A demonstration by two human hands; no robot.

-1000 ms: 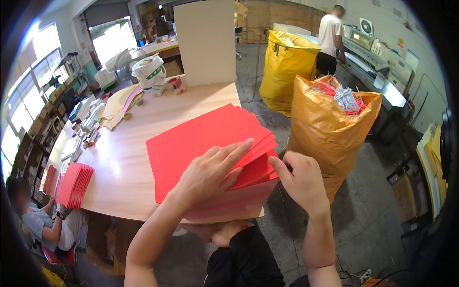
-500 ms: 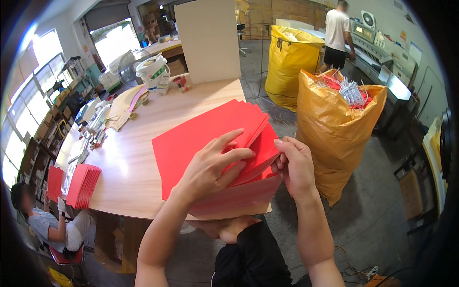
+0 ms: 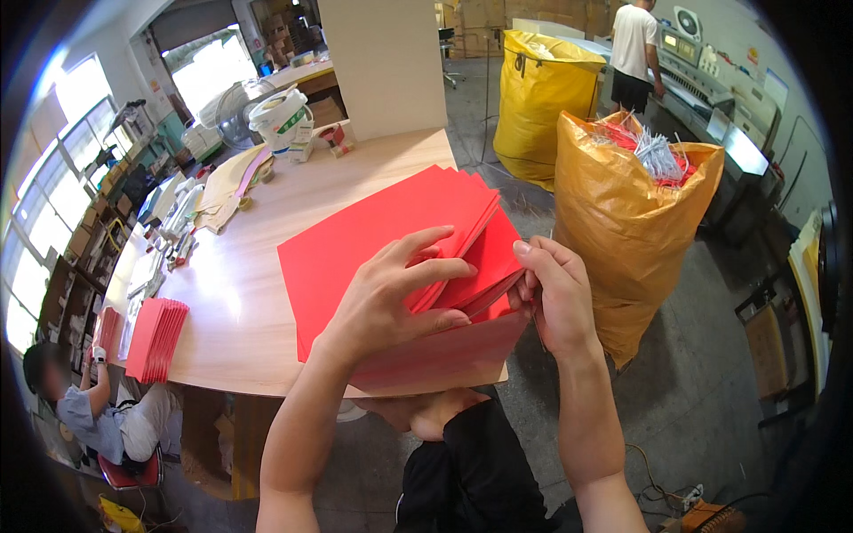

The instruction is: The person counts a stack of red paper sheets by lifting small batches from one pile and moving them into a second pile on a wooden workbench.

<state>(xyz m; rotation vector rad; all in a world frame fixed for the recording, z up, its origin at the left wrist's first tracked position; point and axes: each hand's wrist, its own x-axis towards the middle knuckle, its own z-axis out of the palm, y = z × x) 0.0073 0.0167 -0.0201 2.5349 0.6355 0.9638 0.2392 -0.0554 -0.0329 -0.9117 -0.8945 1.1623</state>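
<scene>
A thick stack of red paper sheets sits at the table's near edge in front of me. Its top sheets are shifted and fanned along the right side, leaving a gap over the sheets beneath. My left hand rests on the stack with fingers spread, their tips by the edge of the upper sheets. At the stack's right corner, my right hand pinches the corners of some red sheets between thumb and fingers. How many sheets it holds is hidden.
An orange sack full of paper scraps stands right of the table, a yellow sack behind it. Far left, a seated person handles red sheets beside a red pile. A white bucket stands at the back.
My left thumb has stretched out toward the right over the sheets' edge. My right hand still pinches the corner. The seated person's red sheets have shifted, and the view has moved slightly.
</scene>
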